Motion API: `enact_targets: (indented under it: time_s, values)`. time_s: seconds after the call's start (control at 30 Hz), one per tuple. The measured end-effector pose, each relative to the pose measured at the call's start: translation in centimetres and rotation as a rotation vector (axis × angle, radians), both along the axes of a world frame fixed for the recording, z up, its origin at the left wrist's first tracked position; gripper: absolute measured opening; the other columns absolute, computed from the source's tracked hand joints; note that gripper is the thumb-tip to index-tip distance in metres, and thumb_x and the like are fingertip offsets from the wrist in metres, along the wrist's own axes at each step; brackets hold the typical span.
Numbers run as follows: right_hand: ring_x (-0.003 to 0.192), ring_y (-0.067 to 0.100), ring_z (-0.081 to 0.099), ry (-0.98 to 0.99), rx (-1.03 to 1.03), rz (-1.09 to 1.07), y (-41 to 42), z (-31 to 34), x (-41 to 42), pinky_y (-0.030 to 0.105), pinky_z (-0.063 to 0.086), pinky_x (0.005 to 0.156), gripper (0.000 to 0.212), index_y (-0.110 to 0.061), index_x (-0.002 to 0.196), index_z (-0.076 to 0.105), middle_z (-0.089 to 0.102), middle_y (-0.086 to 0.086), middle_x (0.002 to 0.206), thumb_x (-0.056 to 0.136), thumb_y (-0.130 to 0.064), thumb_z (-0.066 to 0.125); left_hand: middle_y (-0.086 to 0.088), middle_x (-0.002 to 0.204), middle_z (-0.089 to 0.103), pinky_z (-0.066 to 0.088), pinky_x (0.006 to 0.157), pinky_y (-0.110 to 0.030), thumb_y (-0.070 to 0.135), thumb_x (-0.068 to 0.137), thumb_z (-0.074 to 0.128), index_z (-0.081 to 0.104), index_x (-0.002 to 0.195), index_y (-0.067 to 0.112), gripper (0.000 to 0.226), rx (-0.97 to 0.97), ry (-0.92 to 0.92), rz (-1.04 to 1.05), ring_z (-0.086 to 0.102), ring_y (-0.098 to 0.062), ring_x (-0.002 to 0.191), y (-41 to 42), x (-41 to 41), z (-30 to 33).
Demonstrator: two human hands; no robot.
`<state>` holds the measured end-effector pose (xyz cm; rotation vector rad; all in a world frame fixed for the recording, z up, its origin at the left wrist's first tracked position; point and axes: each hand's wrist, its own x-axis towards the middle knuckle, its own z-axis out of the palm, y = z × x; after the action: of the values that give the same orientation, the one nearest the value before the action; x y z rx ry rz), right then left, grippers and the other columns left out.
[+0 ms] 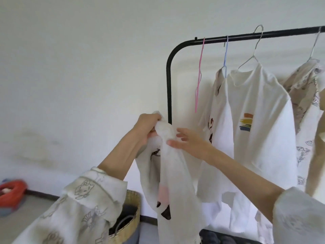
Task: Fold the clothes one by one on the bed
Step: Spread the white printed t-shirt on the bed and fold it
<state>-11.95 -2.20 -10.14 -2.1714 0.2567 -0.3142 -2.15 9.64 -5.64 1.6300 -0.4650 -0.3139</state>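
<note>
A white printed shirt (173, 176) hangs down in front of me, bunched at its top. My left hand (147, 126) grips that bunched top, fingers curled round the fabric. My right hand (189, 140) reaches in from the right with fingers spread and nearly straight, its fingertips touching the cloth just below the bunch. On the black clothes rack (169, 71) an empty pink hanger (199, 74) dangles. Beside it hang a white T-shirt with a rainbow stripe print (255, 120), another white printed shirt (213, 110) partly hidden behind it, and a beige patterned garment (306, 88). No bed is in view.
A woven basket (131, 224) with dark contents stands on the floor below my left arm. A red and grey object (11, 192) lies at the far left by the white wall. Dark fabric (221, 237) shows at the bottom edge under the rack.
</note>
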Motion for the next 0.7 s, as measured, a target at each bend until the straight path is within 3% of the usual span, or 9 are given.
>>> enact_targets:
  time_s: [0.1, 0.17, 0.23, 0.3, 0.37, 0.47, 0.53, 0.63, 0.7]
  values:
    - [0.097, 0.01, 0.059, -0.082, -0.145, 0.123, 3.3, -0.4, 1.1, 0.021, 0.046, 0.084, 0.043, -0.02, 0.118, 0.056, 0.064, -0.004, 0.106, 0.08, -0.038, 0.066, -0.006, 0.066, 0.049, 0.042, 0.042, -0.014, 0.006, 0.083, 0.046, 0.053, 0.078, 0.006, 0.008, 0.033, -0.063, -0.004, 0.051, -0.013, 0.052, 3.2, -1.9, 0.3]
    - [0.066, 0.011, 0.05, -0.172, -0.156, 0.059, 5.1, 0.2, 1.0, 0.012, 0.037, 0.056, 0.005, -0.013, 0.087, 0.055, 0.055, -0.003, 0.074, 0.09, -0.016, 0.052, -0.004, 0.067, 0.051, 0.047, 0.051, -0.018, 0.008, 0.085, 0.048, 0.052, 0.075, 0.007, 0.011, 0.027, -0.099, 0.022, 0.053, -0.015, 0.062, 5.4, -2.9, 0.6]
    - [0.053, 0.012, 0.033, -0.251, -0.111, 0.05, 7.1, 0.7, 0.7, 0.015, 0.026, 0.044, 0.027, -0.014, 0.067, 0.044, 0.04, -0.004, 0.06, 0.092, -0.007, 0.041, -0.001, 0.07, 0.053, 0.046, 0.061, -0.02, 0.016, 0.088, 0.05, 0.053, 0.071, 0.013, 0.018, 0.052, -0.175, 0.037, 0.052, -0.016, 0.068, 8.6, -3.9, 0.8]
    - [0.053, 0.011, 0.031, -0.278, -0.06, 0.093, 9.1, 1.4, 0.3, 0.014, 0.023, 0.042, 0.027, -0.013, 0.068, 0.046, 0.04, -0.004, 0.061, 0.093, -0.006, 0.038, 0.002, 0.079, 0.061, 0.045, 0.071, -0.022, 0.029, 0.093, 0.05, 0.059, 0.076, 0.019, 0.022, 0.089, -0.27, 0.056, 0.057, -0.013, 0.074, 11.9, -5.2, 0.7]
    - [0.056, 0.011, 0.033, -0.294, -0.028, 0.134, 10.8, 1.8, -0.2, 0.014, 0.023, 0.042, 0.021, -0.009, 0.076, 0.051, 0.044, -0.001, 0.067, 0.093, -0.005, 0.039, 0.007, 0.093, 0.064, 0.044, 0.074, -0.017, 0.038, 0.093, 0.053, 0.062, 0.095, 0.022, 0.019, 0.113, -0.307, 0.101, 0.06, -0.005, 0.086, 15.0, -6.4, -0.2]
    - [0.07, 0.015, 0.04, -0.314, 0.077, 0.189, 13.3, 2.1, -1.3, 0.02, 0.028, 0.053, 0.02, 0.005, 0.098, 0.057, 0.051, 0.008, 0.082, 0.09, -0.003, 0.041, 0.01, 0.114, 0.058, 0.042, 0.084, -0.018, 0.041, 0.088, 0.06, 0.05, 0.124, 0.025, 0.041, 0.24, -0.247, 0.103, 0.055, -0.004, 0.107, 19.4, -8.0, -3.3]
    - [0.077, 0.015, 0.043, -0.292, 0.165, 0.217, 15.3, 1.7, -2.8, 0.025, 0.032, 0.062, 0.024, 0.005, 0.103, 0.059, 0.054, 0.015, 0.085, 0.089, -0.004, 0.043, 0.009, 0.126, 0.05, 0.037, 0.094, -0.022, 0.04, 0.085, 0.065, 0.038, 0.137, 0.026, 0.06, 0.304, -0.165, 0.149, 0.047, -0.007, 0.119, 22.3, -9.5, -6.2]
    - [0.081, 0.014, 0.048, -0.277, 0.298, 0.277, 18.3, 1.1, -5.0, 0.029, 0.035, 0.073, 0.02, 0.0, 0.098, 0.062, 0.058, 0.009, 0.086, 0.087, -0.008, 0.047, 0.001, 0.132, 0.044, 0.034, 0.107, -0.034, 0.046, 0.066, 0.074, 0.035, 0.137, 0.027, 0.084, 0.42, -0.162, 0.464, 0.04, -0.018, 0.128, 25.3, -11.6, -9.4]
    - [0.082, 0.012, 0.051, -0.28, 0.402, 0.334, 21.2, 1.2, -6.9, 0.029, 0.04, 0.074, 0.018, -0.001, 0.094, 0.063, 0.059, 0.002, 0.087, 0.085, -0.009, 0.05, -0.002, 0.132, 0.039, 0.028, 0.108, -0.033, 0.043, 0.063, 0.073, 0.039, 0.134, 0.029, 0.08, 0.48, -0.241, 0.643, 0.032, -0.021, 0.129, 27.5, -14.3, -10.4]
